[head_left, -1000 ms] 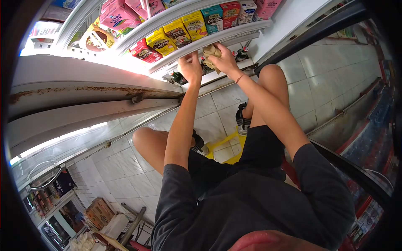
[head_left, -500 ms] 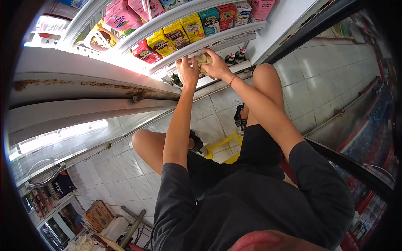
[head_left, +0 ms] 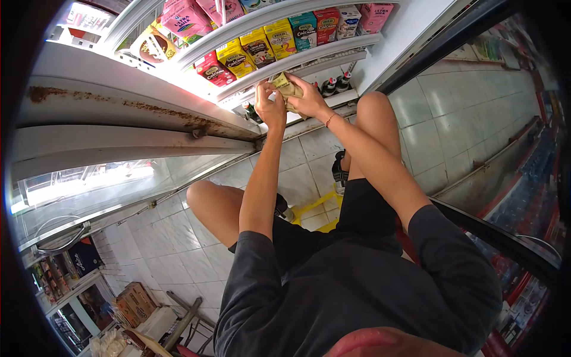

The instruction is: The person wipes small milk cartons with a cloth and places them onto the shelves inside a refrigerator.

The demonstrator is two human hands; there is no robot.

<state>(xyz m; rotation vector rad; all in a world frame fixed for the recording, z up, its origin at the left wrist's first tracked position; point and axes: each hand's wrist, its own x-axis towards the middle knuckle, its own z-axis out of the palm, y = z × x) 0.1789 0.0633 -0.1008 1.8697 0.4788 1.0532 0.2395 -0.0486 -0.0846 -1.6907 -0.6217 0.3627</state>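
Note:
In the head view, my right hand [head_left: 308,100] is wrapped round a crumpled tan cloth-like thing [head_left: 291,89], which has a yellowish patch with dark marks at its top. My left hand [head_left: 270,108] is right beside it, fingers curled and thumb bent in. What the left fingertips pinch, if anything, is hidden. Both hands are at the low front of an open fridge, just below a white shelf edge [head_left: 262,72]. Above them stands a row of milk cartons, among them a yellow carton [head_left: 280,39] and a teal carton [head_left: 304,31].
Dark bottles [head_left: 336,85] stand on the fridge floor right of my hands. A rust-stained white fridge panel [head_left: 119,113] lies to the left, a black-framed glass door [head_left: 428,50] to the right. A yellow stool [head_left: 315,208] is between my legs. Cardboard boxes [head_left: 140,303] sit lower left.
The tan thing has turned in my right hand, so its yellowish patch now faces up. My left hand has shifted slightly right and downward. The camera view has tilted a little.

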